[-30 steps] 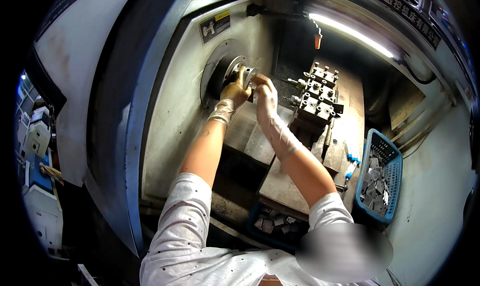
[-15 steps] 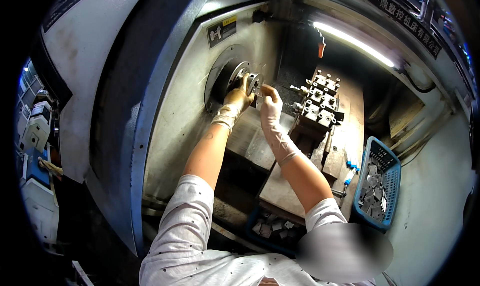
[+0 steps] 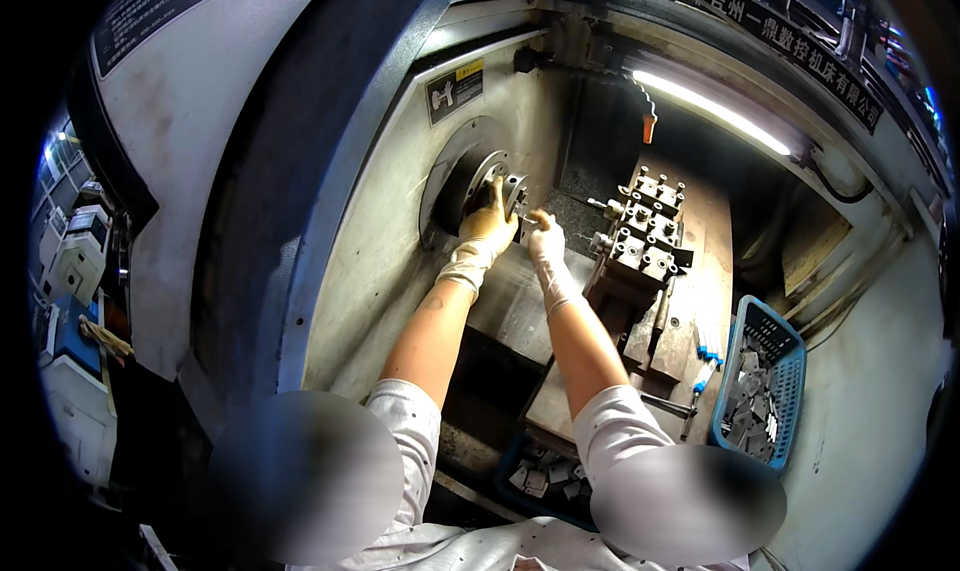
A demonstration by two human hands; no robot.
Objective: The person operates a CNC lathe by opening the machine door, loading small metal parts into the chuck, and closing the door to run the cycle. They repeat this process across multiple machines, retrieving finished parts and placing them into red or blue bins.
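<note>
A round metal lathe chuck [image 3: 470,186] projects from the pale machine wall, with a smaller stepped fixture [image 3: 514,193] on its front. My left hand [image 3: 488,229], in a yellowed thin glove, is closed around the near side of that fixture, one finger lying up along it. Just right of the fixture face is my right hand [image 3: 546,243], gloved in white with its fingers bent together. Whatever its fingertips hold is too small to make out. To the right of both hands stands a tool post [image 3: 645,226] with several bolts and tool holders pointing toward the chuck.
A blue plastic basket [image 3: 797,371] of small grey metal pieces stands at the right. Another dark bin [image 3: 512,471] with similar pieces sits below the slide. Blue-tipped tools and a T-handle wrench [image 3: 690,411] lie beside the tool post. A light tube [image 3: 710,111] glows above.
The whole view has shifted, so the machine appears slightly lower. My right hand has dropped a little relative to the fixture, its fingers still bent. My left hand stays on the fixture.
</note>
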